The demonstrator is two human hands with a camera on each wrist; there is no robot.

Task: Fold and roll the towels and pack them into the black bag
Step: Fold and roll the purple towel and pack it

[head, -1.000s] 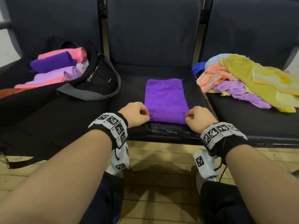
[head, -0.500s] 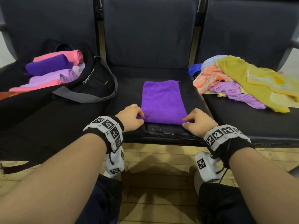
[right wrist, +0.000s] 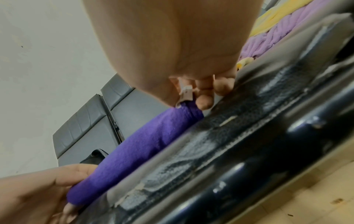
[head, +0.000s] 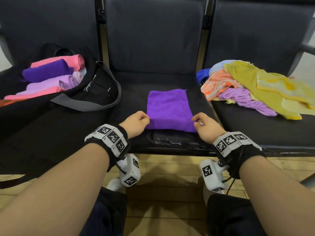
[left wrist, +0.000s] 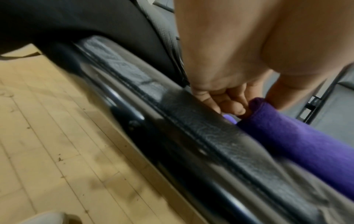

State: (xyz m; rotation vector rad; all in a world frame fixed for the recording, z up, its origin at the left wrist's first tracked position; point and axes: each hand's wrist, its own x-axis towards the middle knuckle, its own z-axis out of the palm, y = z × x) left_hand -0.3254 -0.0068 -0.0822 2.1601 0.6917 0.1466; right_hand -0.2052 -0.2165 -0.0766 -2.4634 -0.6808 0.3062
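1. Since half a second ago, both hands have lifted the near edge of the purple towel [head: 168, 106] and begun to turn it over; before, that edge lay flat on the middle seat [head: 134, 99] of the bench.
2. At the towel's near left corner, the left hand [head: 135, 124] pinches the cloth between thumb and curled fingers [left wrist: 232, 106].
3. Opposite it, the right hand [head: 206, 127] pinches the near right corner the same way, a small white label showing by its fingers [right wrist: 205, 103].
4. From both wrist views, the raised edge already forms a soft, short roll; the rest of the towel lies folded flat on the seat, reaching towards the backrest.
5. Left of it, the black bag [head: 71, 97] sits open on the next seat with several rolled towels [head: 51, 77] inside, pink, purple and lilac.
6. On the right seat lies a loose pile of unfolded towels [head: 252, 87].
7. Judging by how it drapes, the towel looks light, soft and limp, with no stiffness, so the roll would likely slacken if released. Holding it at both ends of the roll seems best, keeping even tension across.
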